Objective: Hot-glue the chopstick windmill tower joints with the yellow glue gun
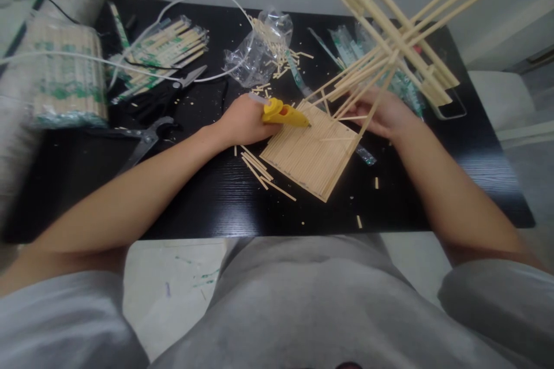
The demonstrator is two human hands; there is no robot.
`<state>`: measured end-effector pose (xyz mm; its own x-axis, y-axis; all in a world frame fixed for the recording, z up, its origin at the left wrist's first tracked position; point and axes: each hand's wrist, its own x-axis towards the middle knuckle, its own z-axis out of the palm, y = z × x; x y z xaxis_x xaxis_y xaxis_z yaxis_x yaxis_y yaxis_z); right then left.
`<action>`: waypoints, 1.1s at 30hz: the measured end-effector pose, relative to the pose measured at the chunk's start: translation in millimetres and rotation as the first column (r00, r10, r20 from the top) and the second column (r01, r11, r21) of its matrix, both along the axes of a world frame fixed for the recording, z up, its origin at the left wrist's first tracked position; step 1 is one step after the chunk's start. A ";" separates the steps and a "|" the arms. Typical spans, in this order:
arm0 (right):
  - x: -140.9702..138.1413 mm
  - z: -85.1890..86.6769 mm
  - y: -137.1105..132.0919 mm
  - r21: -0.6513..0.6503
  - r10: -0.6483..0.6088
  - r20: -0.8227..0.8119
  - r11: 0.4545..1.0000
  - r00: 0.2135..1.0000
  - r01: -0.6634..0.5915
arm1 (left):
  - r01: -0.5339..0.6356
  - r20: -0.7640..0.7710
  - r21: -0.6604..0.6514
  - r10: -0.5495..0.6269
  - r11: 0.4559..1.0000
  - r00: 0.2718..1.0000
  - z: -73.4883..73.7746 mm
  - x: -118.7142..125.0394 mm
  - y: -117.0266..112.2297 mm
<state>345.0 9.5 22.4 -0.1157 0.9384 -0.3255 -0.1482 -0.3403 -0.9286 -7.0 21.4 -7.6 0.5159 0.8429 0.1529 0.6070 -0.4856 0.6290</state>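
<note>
Over the black tabletop [194, 216] I can see a yellow glue gun [288, 115], its nozzle pointing across the square, slatted panel [303, 153] of a pale windmill-shaped stick model [400, 43], whose thin struts slant up from that panel towards long, crossed arms at the right.

A grey top [294, 311] covers the torso, its loose short sleeves [64, 317] ending near the elbows; soft folds crease the cloth, and both forearms [182, 179] are bare.
</note>
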 end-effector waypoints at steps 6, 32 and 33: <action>5.4 -7.9 4.6 0.025 0.024 -0.031 0.999 0.999 -0.023 | 0.033 -0.054 0.050 -0.031 0.998 0.998 -1.4 -3.1 1.8; -0.4 -5.8 6.3 0.021 -0.057 0.044 0.998 0.997 0.056 | 0.060 -0.040 0.092 -0.057 0.994 0.998 -10.7 -4.0 5.4; -0.3 -5.8 6.4 0.021 -0.055 0.048 0.998 0.997 0.054 | 0.060 -0.042 0.089 -0.057 0.994 0.997 -10.8 -3.8 5.5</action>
